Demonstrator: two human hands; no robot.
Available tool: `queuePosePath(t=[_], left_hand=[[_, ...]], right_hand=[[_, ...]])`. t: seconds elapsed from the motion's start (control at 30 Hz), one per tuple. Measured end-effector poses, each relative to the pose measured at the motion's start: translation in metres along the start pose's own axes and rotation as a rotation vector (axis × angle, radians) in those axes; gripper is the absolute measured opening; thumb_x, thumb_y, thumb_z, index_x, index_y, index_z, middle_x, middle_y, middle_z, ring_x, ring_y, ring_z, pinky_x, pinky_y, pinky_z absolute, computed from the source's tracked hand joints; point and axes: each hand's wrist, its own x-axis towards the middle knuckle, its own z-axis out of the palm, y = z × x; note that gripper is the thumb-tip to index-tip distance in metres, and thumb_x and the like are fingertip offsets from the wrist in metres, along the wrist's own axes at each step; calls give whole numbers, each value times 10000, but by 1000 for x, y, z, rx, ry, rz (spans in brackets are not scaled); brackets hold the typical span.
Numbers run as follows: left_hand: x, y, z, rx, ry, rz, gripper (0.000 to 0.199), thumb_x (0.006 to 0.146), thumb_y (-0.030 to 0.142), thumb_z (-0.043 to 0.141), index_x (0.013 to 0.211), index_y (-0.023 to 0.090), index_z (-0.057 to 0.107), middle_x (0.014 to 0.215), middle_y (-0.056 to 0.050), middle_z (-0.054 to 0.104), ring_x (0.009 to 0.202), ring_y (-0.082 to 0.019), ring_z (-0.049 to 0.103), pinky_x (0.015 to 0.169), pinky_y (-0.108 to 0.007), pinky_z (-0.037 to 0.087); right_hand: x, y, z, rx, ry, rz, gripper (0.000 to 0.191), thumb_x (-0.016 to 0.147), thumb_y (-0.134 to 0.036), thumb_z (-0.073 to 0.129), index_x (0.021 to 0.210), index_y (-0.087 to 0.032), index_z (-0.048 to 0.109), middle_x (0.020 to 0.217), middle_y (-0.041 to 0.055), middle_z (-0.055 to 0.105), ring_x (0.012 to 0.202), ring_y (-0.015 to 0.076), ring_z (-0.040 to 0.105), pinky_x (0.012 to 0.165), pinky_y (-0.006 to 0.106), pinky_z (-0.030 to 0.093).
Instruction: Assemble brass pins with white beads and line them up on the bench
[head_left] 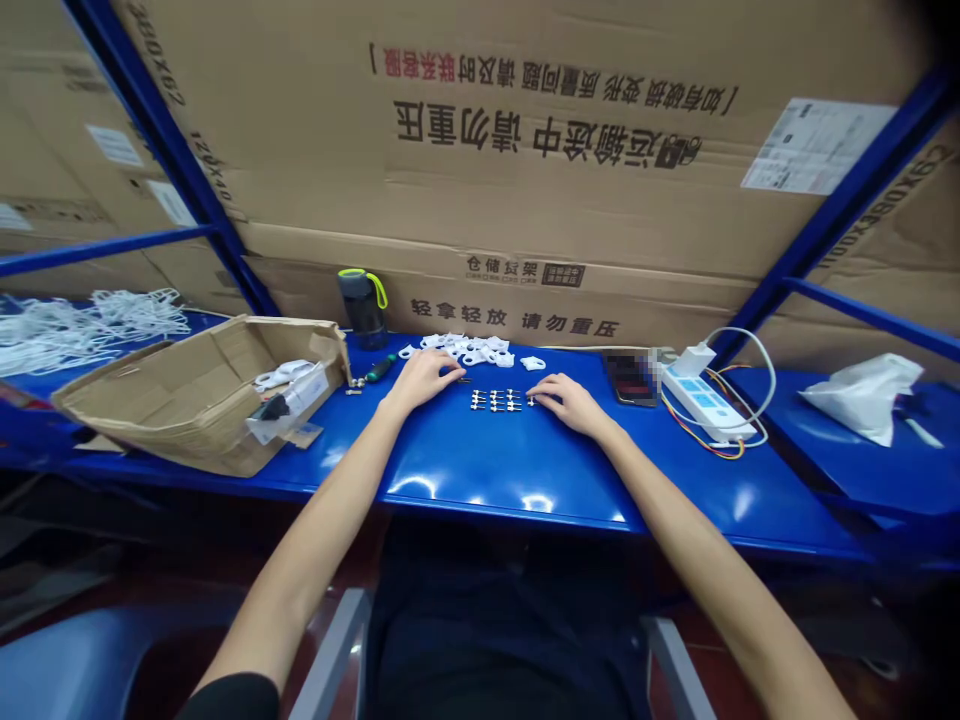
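Small metal fittings are laid out in tidy rows on a blue workbench, seemingly so that each stays separate and within reach of both hands. The left hand is placed at their 9 o'clock and the right hand at their 3 o'clock. The fingers of both are held low and slightly curled, but whether anything is gripped cannot be told. White plastic clips are heaped at 11 o'clock, and a green-handled screwdriver is laid nearer the left hand. A cardboard box is set farther out at 9 o'clock, and a power strip is kept aside at 3 o'clock.
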Motion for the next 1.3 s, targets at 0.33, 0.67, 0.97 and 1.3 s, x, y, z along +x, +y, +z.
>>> queuePosePath(t=[0.33,0.67,0.97,1.3], left_hand=[[5,9,9,19,67,-5,415,1074,487,458,1041,208,765,1075,-80,750,1022,-251,652,929,-379,470],[8,43,12,-28,85,100,365,1085,443,464,1078,209,745,1094,-72,748,1050,-242,649,962,-390,447],[9,75,32,-83,21,320,346,1089,429,474,1128,212,741,1087,-74,746,1018,-219,658,922,-381,427],[9,80,34,-108,44,326,323,1082,421,497,1070,204,737,1051,-70,751,972,-209,664,864,-374,418]], right_hand=[[3,12,1,9,13,8,258,1047,-332,545,1070,-241,785,1106,97,713,1046,259,674,970,418,531],[5,-9,-2,-116,100,53,208,1058,-320,526,1022,-236,713,1080,80,764,1014,267,660,882,396,472],[7,-37,2,-40,137,-92,231,1066,-355,512,1080,-241,712,1057,80,767,991,260,668,888,393,464],[6,-42,4,-51,150,-97,200,1043,-368,549,1048,-239,702,1013,72,767,935,250,680,858,395,475]])
